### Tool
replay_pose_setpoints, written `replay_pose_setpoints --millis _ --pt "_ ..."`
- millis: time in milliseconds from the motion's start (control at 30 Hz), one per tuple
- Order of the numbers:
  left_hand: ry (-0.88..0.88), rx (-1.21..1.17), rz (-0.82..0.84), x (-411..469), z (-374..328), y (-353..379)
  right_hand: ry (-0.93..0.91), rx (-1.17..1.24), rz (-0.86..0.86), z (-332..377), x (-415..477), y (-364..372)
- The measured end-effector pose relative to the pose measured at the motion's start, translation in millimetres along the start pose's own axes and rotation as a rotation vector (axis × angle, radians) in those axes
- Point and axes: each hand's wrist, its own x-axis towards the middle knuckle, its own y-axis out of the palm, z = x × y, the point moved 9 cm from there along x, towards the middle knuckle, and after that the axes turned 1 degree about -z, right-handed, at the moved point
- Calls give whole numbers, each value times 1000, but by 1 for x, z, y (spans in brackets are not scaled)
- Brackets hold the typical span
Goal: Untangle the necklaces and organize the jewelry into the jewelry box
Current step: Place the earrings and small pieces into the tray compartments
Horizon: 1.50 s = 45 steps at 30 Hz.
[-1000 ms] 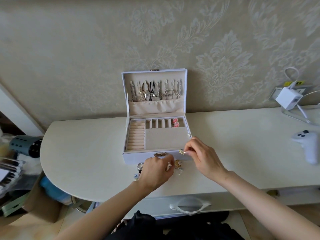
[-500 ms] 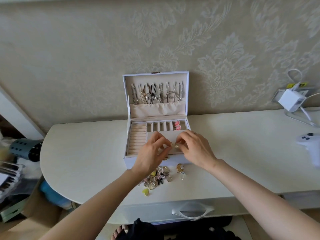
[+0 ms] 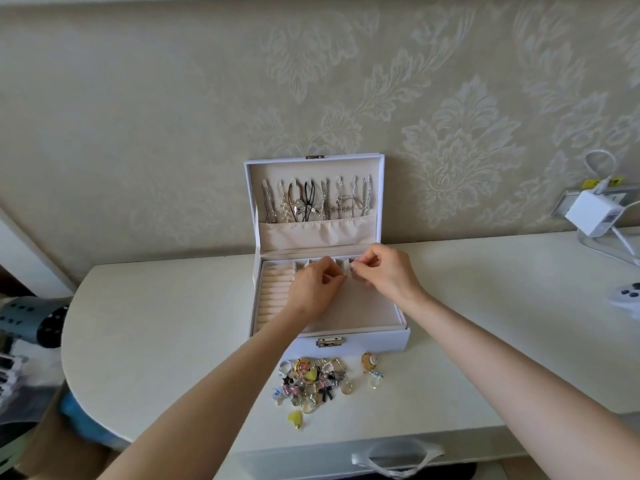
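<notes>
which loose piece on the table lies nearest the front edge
The small yellow heart-shaped charm, alone on the near side of the heap of mixed rings and charms.

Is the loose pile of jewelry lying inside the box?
No, the jewelry pile lies on the table in front of the open jewelry box, outside it.

The left hand [image 3: 311, 289] and the right hand [image 3: 393, 275] are shown bare, and the left forearm [image 3: 221, 386] and right forearm [image 3: 502, 358] are left uncovered down to the lower edge. A dark cloth [image 3: 446, 472] is glimpsed under the surface [image 3: 173, 323]; whether it is worn cannot be told.
</notes>
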Motion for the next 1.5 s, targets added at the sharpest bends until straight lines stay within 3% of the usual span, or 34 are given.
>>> replay_pose_setpoints --millis 133,633,900,1067,1500 --pt "-79 -119 -55 16 11 0 51 111 37 -6 16 10" --pt "-14 -242 -137 11 17 -6 -29 -83 97 -2 36 18" --pt "68 -119 -59 10 7 1 -61 -92 79 -2 37 15" --pt "71 -88 -64 13 9 1 -123 -222 68 0 43 11" --pt "67 -54 -47 14 12 6 -339 -478 321 17 43 34"
